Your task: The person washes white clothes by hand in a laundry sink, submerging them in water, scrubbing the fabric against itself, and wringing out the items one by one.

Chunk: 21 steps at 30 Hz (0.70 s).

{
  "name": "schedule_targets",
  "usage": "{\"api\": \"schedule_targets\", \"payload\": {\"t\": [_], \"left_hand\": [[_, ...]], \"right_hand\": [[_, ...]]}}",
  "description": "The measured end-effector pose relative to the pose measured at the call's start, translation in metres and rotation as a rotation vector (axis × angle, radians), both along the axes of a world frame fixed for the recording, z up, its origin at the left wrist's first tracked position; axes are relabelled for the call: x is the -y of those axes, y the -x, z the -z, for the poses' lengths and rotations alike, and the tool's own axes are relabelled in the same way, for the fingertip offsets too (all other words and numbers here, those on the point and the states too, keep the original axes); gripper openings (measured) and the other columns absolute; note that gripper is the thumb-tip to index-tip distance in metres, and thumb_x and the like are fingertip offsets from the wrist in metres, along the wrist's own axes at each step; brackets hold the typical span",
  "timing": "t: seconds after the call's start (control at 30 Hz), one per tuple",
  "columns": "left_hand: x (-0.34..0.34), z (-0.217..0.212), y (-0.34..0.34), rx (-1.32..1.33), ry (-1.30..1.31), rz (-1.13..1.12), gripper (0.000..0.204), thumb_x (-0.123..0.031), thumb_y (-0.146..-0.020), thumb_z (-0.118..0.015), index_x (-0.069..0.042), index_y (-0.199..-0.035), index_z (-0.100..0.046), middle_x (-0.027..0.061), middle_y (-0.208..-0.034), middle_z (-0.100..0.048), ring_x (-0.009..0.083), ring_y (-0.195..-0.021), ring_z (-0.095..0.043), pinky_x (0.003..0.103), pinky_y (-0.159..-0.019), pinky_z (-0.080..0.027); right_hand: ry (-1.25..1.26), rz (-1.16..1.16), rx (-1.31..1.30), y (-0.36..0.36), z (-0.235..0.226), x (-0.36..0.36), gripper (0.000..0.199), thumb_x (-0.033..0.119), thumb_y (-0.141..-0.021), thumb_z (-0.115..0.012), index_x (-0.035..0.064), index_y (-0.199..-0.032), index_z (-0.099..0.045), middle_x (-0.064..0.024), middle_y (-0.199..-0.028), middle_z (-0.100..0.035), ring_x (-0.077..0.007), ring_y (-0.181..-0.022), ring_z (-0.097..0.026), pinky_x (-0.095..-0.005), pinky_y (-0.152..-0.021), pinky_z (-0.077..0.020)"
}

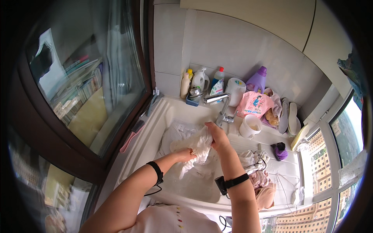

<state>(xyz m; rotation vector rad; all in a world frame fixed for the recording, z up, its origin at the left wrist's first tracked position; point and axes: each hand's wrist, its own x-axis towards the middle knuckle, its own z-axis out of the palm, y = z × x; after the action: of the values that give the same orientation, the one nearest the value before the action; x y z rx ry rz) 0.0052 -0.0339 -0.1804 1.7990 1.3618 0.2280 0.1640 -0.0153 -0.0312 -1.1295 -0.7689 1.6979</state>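
Note:
A wet white cloth garment is bunched between my hands over the white laundry sink. My left hand is closed on its lower part. Higher up and to the right, my right hand grips the bunched upper end. More white laundry lies in the basin behind the garment, partly hidden by it. The chrome faucet stands just beyond my right hand. Each forearm has a black strap round it.
Behind the sink stand several bottles, among them a purple detergent bottle, and a pink bag. A white tub sits right of the faucet. Clothes lie on the ribbed board at right. A pink-handled brush rests on the left rim.

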Motion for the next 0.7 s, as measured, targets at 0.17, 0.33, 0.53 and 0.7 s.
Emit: {"api": "schedule_targets", "payload": {"t": [0.17, 0.33, 0.53, 0.7], "left_hand": [[0.002, -0.043, -0.016, 0.335, 0.024, -0.082, 0.028, -0.017, -0.074, -0.061, 0.001, -0.096, -0.06, 0.0102, -0.085, -0.063, 0.0193, -0.076, -0.058, 0.032, -0.069, -0.046], [0.003, -0.063, -0.004, 0.361, 0.283, 0.044, 0.032, -0.013, -0.069, -0.069, -0.003, -0.098, -0.06, 0.0057, -0.086, -0.062, 0.0158, -0.076, -0.058, 0.029, -0.062, -0.045], [-0.013, -0.063, 0.04, 0.459, 0.439, -0.248, 0.027, -0.015, -0.068, -0.07, -0.005, -0.091, -0.06, 0.0046, -0.081, -0.061, 0.0148, -0.077, -0.058, 0.031, -0.066, -0.046], [-0.027, -0.053, 0.059, 0.318, -0.04, -0.285, 0.025, -0.014, -0.063, -0.071, -0.004, -0.082, -0.059, 0.0065, -0.076, -0.061, 0.0199, -0.079, -0.059, 0.036, -0.069, -0.045]], "right_hand": [[-0.096, -0.037, 0.404, -0.034, 0.018, 0.012, 0.084, 0.034, -0.071, -0.07, 0.0033, -0.135, -0.026, -0.0106, -0.107, -0.056, -0.0202, -0.089, -0.054, -0.0381, -0.069, -0.044], [0.076, -0.245, 0.411, -0.03, 0.125, -0.003, 0.054, 0.025, -0.066, -0.076, 0.0011, -0.109, -0.054, -0.0057, -0.093, -0.061, -0.0173, -0.083, -0.058, -0.0295, -0.069, -0.0474], [-0.197, -0.272, 0.887, -0.073, 0.073, 0.014, 0.042, 0.016, -0.065, -0.071, -0.0004, -0.101, -0.058, -0.0137, -0.091, -0.063, -0.022, -0.085, -0.062, -0.0328, -0.07, -0.0491], [-0.478, -0.232, 1.613, -0.087, 0.056, 0.021, 0.04, 0.018, -0.062, -0.066, -0.0038, -0.096, -0.06, -0.0221, -0.091, -0.062, -0.0289, -0.087, -0.061, -0.0362, -0.072, -0.0485]]}}
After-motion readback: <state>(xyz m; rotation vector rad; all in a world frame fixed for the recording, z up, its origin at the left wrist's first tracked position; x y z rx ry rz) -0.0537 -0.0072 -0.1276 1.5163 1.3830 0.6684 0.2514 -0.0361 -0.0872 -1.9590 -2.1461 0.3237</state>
